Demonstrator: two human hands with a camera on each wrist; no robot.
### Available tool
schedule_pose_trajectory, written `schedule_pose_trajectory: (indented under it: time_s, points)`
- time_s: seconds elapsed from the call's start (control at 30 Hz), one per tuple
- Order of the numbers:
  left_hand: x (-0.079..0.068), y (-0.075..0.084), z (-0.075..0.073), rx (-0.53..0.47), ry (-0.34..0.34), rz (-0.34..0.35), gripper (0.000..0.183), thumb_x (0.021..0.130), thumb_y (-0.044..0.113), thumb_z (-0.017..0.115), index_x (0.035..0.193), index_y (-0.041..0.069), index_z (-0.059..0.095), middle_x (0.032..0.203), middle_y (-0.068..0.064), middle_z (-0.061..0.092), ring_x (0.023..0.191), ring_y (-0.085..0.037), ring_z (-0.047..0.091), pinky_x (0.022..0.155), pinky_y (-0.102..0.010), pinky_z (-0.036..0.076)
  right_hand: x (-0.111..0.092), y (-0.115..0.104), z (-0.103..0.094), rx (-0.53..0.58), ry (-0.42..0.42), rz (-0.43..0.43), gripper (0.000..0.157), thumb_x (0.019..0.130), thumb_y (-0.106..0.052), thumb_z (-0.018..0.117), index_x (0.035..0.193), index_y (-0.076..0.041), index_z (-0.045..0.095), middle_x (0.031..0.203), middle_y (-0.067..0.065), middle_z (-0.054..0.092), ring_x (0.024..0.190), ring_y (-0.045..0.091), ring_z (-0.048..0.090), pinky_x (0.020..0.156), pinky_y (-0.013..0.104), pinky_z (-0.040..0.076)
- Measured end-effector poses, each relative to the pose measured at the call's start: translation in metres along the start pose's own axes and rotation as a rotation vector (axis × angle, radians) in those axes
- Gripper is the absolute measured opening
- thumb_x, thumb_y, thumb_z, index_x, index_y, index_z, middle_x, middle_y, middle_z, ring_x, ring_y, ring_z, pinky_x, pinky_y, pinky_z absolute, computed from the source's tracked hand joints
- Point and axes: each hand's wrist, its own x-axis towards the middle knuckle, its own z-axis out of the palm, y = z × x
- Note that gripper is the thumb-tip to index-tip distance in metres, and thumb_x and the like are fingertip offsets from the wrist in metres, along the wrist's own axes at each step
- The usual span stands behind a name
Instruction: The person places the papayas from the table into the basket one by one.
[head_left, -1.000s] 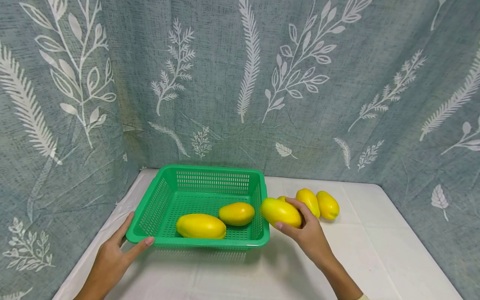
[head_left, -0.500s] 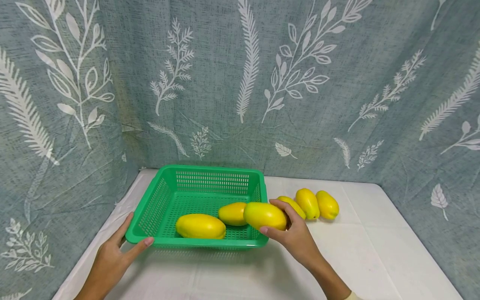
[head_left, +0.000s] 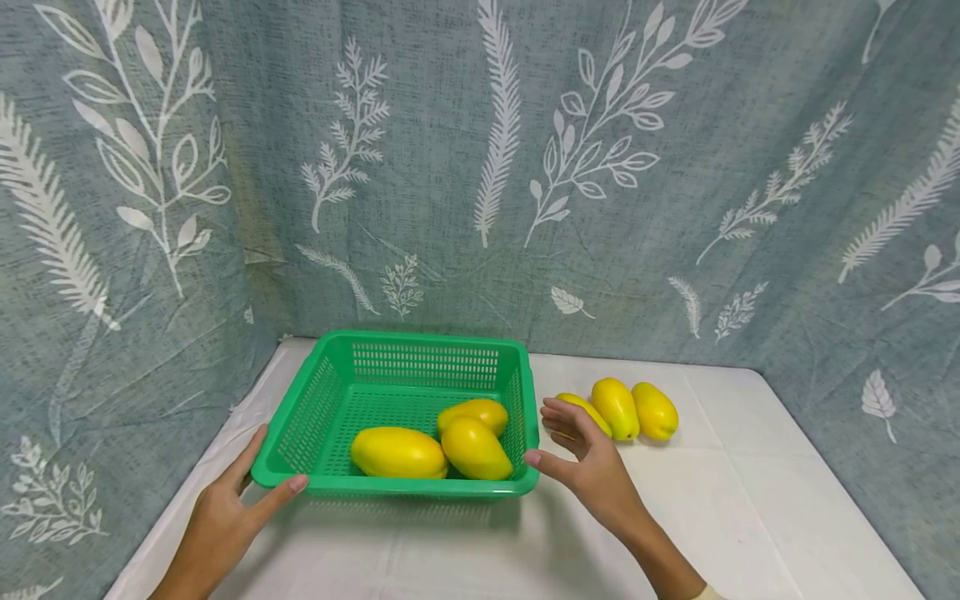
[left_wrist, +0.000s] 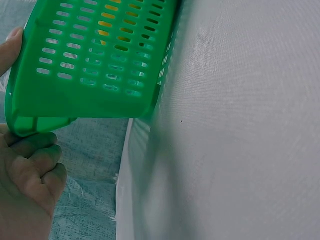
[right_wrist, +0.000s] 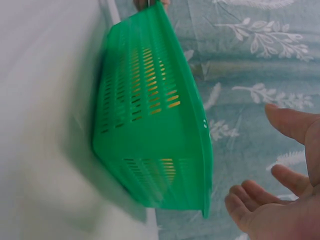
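A green plastic basket (head_left: 420, 337) with slotted walls stands on the table. At its near left corner my left hand (head_left: 225, 512) grips the rim, thumb on top; the left wrist view has the fingers curled under the basket's rim (left_wrist: 30, 131). Inside, toward the right, lie three yellow mangoes: a long one (head_left: 397, 452), a front right one (head_left: 477, 452) and one behind it (head_left: 483, 410). My right hand (head_left: 596, 479) is just outside the right wall, holding nothing, its thumb near the rim. In the right wrist view that hand (right_wrist: 280, 200) has fingers and thumb spread apart.
Right of the basket, three more yellow mangoes sit together on the white cloth: one partly behind my right hand (head_left: 588, 411), a middle one (head_left: 615, 408) and a rightmost one (head_left: 656, 411). A leaf-patterned curtain (head_left: 450, 167) encloses the table (head_left: 750, 492) at the back and sides.
My right hand carried a mango left over the basket's right wall and let it go; it now lies inside at the front right. The left hand stayed on the rim.
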Motion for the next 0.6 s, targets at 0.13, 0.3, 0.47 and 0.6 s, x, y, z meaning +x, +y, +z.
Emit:
schedule_pose_trajectory:
  time_s: [0.13, 0.3, 0.47, 0.6]
  points:
    - [0.0, -0.001, 0.001, 0.002, 0.002, 0.005, 0.1, 0.103, 0.051, 0.067, 0.171, 0.026, -0.002, 0.173, -0.029, 0.015, 0.149, -0.063, 0.03, 0.107, -0.077, 0.039, 0.0, 0.005, -0.003, -0.001, 0.011, -0.011, 0.074, 0.091, -0.017, 0.086, 0.155, -0.011, 0.049, 0.154, 0.01, 0.055, 0.145, 0.036, 0.051, 0.118, 0.032, 0.046]
    - [0.0, -0.002, 0.003, 0.007, 0.009, 0.009, 0.1, 0.103, 0.051, 0.068, 0.171, 0.025, -0.002, 0.172, -0.03, 0.016, 0.149, -0.063, 0.03, 0.107, -0.078, 0.038, 0.001, 0.01, -0.008, -0.016, 0.031, -0.023, 0.072, 0.091, -0.016, 0.086, 0.153, -0.01, 0.051, 0.153, 0.012, 0.055, 0.144, 0.036, 0.052, 0.119, 0.041, 0.046]
    - [-0.001, -0.002, 0.004, 0.008, 0.016, 0.015, 0.1, 0.103, 0.051, 0.068, 0.171, 0.025, -0.001, 0.172, -0.03, 0.016, 0.148, -0.064, 0.03, 0.107, -0.079, 0.037, 0.002, 0.014, -0.015, -0.029, 0.057, -0.014, 0.07, 0.09, -0.017, 0.086, 0.152, -0.012, 0.054, 0.153, 0.011, 0.056, 0.143, 0.034, 0.052, 0.119, 0.044, 0.046]
    - [-0.002, -0.003, 0.004, 0.004, 0.022, 0.018, 0.101, 0.103, 0.051, 0.069, 0.171, 0.026, -0.001, 0.173, -0.03, 0.016, 0.148, -0.063, 0.03, 0.107, -0.078, 0.038, 0.003, 0.015, -0.019, -0.026, 0.07, -0.009, 0.069, 0.09, -0.016, 0.086, 0.152, -0.012, 0.054, 0.152, 0.012, 0.055, 0.143, 0.033, 0.052, 0.119, 0.043, 0.046]
